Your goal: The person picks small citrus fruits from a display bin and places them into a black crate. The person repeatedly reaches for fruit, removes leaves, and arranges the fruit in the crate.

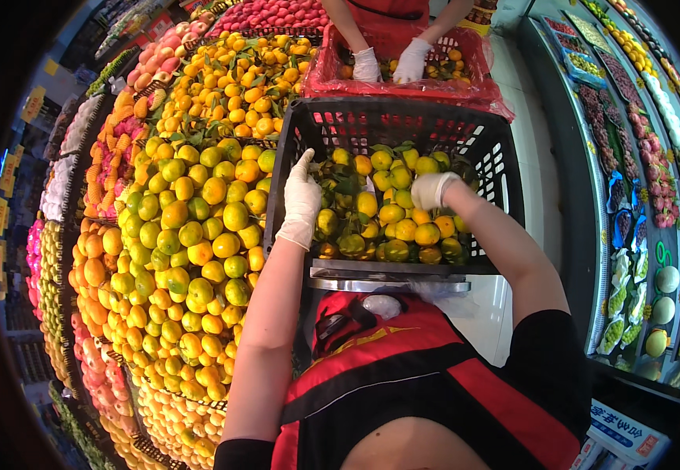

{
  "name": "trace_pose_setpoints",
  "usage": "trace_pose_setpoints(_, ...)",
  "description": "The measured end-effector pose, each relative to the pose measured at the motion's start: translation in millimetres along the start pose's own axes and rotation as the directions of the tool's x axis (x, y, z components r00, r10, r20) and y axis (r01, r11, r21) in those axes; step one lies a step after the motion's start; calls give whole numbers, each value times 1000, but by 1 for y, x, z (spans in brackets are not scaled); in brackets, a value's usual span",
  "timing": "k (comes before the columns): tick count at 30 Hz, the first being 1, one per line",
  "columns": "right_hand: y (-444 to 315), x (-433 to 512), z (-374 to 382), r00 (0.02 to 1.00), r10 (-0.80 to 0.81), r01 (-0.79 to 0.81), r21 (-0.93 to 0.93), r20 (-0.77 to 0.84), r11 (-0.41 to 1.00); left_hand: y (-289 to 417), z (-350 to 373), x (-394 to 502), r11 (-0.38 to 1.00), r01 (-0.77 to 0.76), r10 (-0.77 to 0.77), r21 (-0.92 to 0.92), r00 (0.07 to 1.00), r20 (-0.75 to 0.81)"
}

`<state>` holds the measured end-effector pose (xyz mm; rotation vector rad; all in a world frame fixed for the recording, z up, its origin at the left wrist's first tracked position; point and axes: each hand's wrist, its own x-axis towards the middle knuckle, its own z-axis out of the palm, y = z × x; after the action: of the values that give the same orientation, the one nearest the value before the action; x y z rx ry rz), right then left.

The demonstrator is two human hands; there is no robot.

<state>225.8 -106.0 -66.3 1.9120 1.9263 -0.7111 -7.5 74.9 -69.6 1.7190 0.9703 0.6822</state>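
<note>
A black plastic crate (399, 110) stands before me, partly filled with green-yellow mandarins (397, 214), some with leaves attached. My left hand (303, 202), in a whitish glove, lies along the crate's left side with one finger pointing forward; its other fingers are mostly hidden. My right hand (434, 190), gloved too, is inside the crate on the right, bent down against the mandarins. Its fingertips are out of sight, so whether it holds a fruit is unclear. Under the crate's near edge shows a metal stool or stand top (390, 284), with clear plastic (446, 294) beside it.
Across from me, another person's gloved hands (390, 66) reach into a red plastic crate (328, 82) with small orange citrus. Left, a sloping display holds piled mandarins (199, 235), leafy small citrus (234, 88) and apples (158, 61). A tiled aisle (531, 135) separates me from the right-hand fruit shelves (581, 194).
</note>
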Motion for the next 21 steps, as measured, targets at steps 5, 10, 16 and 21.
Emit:
trace_pose_setpoints(5, -20, -13, 40, 999, 29, -40, -447, -30, 894, -1, 4, -1, 998, -25, 22, 58, 998, 57)
trace_pose_setpoints(10, -17, -14, 44, 987, -59, -27, -514, -150, 857, 1, 4, -4, 988, -96, 88, 118, 993, 77)
trace_pose_setpoints(16, -6, -16, 24, 994, -88, 55, -390, -68, 919, 1, 4, -1, 993, -85, 66, 76, 973, 219)
trace_pose_setpoints(21, 7, -17, 10, 955, 8, -42, -106, -297, 993, -4, 3, -4, 986, -60, 21, 154, 969, 247)
